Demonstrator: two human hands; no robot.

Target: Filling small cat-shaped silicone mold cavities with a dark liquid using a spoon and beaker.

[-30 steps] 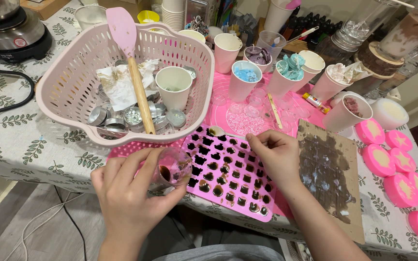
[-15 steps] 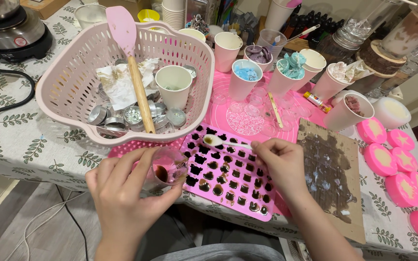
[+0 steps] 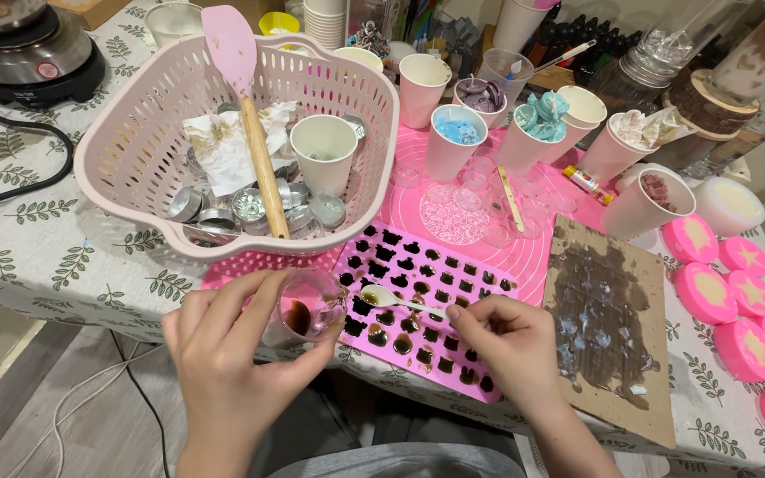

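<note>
Spillage is your risk: your left hand grips the small clear cup of brown liquid tilted beside the pink silicone mould tray, while your right hand pinches a small white spoon just past its rim, so a wobble would drip across neighbouring cavities

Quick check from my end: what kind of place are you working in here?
Probably a home craft table for candle or soap making. A pink silicone mould is half filled with dark liquid, paper cups hold coloured chunks, and round pink star-topped casts sit on a leaf-print tablecloth.
</note>
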